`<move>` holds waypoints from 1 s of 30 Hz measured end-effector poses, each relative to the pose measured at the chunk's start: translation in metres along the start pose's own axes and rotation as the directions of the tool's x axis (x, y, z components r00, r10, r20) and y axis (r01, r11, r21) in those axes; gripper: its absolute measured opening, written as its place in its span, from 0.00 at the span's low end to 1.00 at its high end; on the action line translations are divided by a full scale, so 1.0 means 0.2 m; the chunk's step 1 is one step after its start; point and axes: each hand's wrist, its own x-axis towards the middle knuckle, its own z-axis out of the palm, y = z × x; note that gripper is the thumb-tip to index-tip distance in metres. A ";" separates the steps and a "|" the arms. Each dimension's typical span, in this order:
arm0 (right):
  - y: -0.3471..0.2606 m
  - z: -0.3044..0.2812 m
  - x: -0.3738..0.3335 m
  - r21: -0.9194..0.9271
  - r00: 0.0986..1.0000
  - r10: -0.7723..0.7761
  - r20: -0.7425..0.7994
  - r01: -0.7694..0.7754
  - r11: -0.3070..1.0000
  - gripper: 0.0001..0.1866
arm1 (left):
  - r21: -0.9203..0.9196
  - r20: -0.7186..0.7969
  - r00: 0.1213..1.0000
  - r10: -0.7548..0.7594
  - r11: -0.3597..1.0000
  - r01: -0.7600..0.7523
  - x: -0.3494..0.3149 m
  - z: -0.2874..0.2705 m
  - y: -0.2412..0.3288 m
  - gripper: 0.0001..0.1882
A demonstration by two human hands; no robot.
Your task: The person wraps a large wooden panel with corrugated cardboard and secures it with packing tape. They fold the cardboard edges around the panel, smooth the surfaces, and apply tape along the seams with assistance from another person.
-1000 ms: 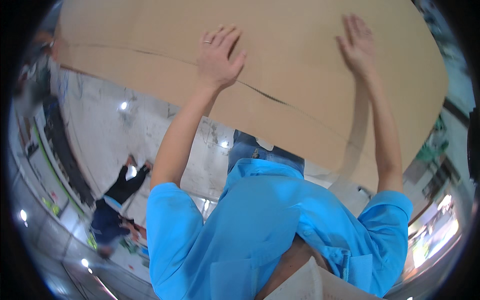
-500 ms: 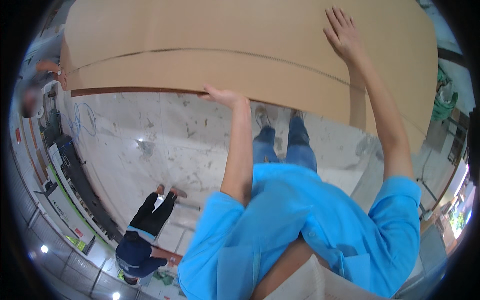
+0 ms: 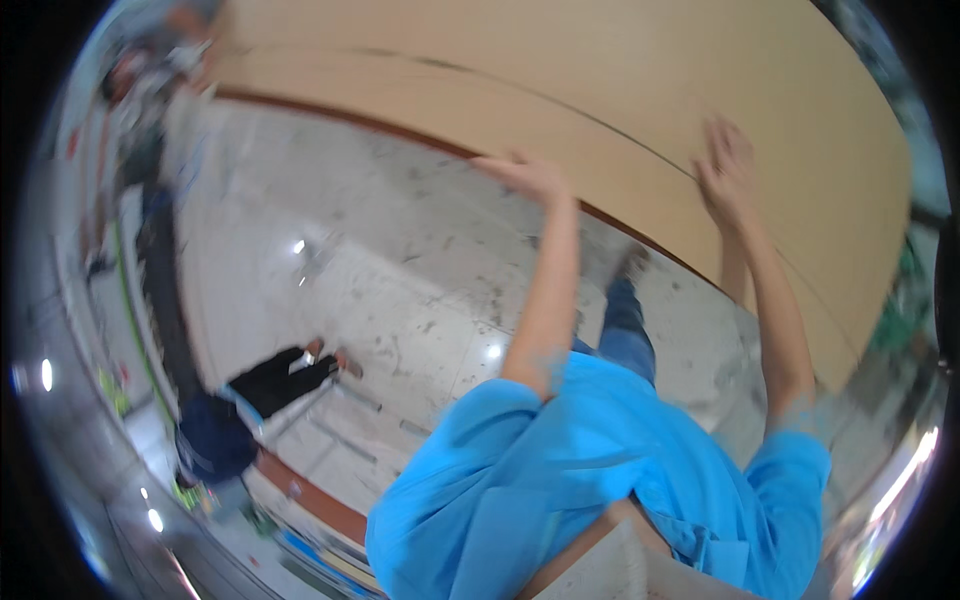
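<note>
A large flat tan board (image 3: 600, 70) with a reddish-brown edge spans the top of the view. A thin dark line runs lengthwise across its face. At the near edge is my left hand (image 3: 530, 178), its fingers stretched out to the left along the rim; whether part of it reaches under the board I cannot tell. Farther right, my right hand (image 3: 730, 172) rests on or just over the board's face, fingers extended and slightly bent. Both hands are blurred by motion, and neither is wrapped round anything.
A co-worker (image 3: 150, 60) is at the board's far left end. Another person in dark clothes (image 3: 220, 430) stands lower left, beside a long reddish-brown strip (image 3: 310, 500). Dark equipment (image 3: 160, 290) lines the left; green material (image 3: 905, 285) lies at the right. The pale floor (image 3: 370, 240) is stained.
My view has swung, so the board now slants down to the right. My right hand has drawn back toward the near edge. My left hand stays by the rim.
</note>
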 end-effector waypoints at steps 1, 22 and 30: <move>-0.02 -0.01 -0.02 -0.021 1.000 0.010 0.008 -0.010 1.000 0.37 | 0.104 0.012 0.989 0.150 0.983 -0.151 -0.02 0.00 0.00 0.38; -0.15 -0.09 -0.13 -0.188 0.995 0.025 0.095 -0.007 0.982 0.43 | -0.261 0.715 -0.029 0.699 0.228 -0.938 -0.05 -0.07 0.23 0.34; -0.21 -0.07 -0.23 -0.025 0.989 0.110 0.095 -0.109 0.994 0.45 | -0.312 0.779 -0.105 0.618 0.237 -0.920 -0.05 0.00 0.25 0.27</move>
